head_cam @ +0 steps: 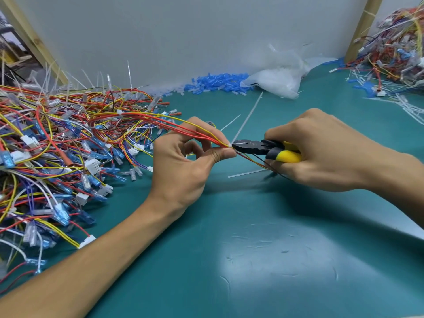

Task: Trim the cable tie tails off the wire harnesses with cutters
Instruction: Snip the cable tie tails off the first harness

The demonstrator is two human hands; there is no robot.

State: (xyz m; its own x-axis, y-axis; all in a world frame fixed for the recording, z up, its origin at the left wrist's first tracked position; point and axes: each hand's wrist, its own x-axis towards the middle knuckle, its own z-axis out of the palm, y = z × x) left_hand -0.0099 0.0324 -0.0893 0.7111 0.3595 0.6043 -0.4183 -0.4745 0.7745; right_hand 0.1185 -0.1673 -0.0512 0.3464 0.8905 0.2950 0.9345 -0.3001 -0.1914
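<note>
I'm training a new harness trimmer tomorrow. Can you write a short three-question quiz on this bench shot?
1. Multiple choice: which hand grips the yellow-handled cutters? A) the left hand B) the right hand C) neither
2. True or false: the left hand holds nothing.
3. Fill in: the big pile of harnesses with tie tails sticking up lies on the person's ____ side.

Key: 1 B. 2 False: it pinches a red and yellow wire harness just beside the cutter tip. 3 left.
</note>
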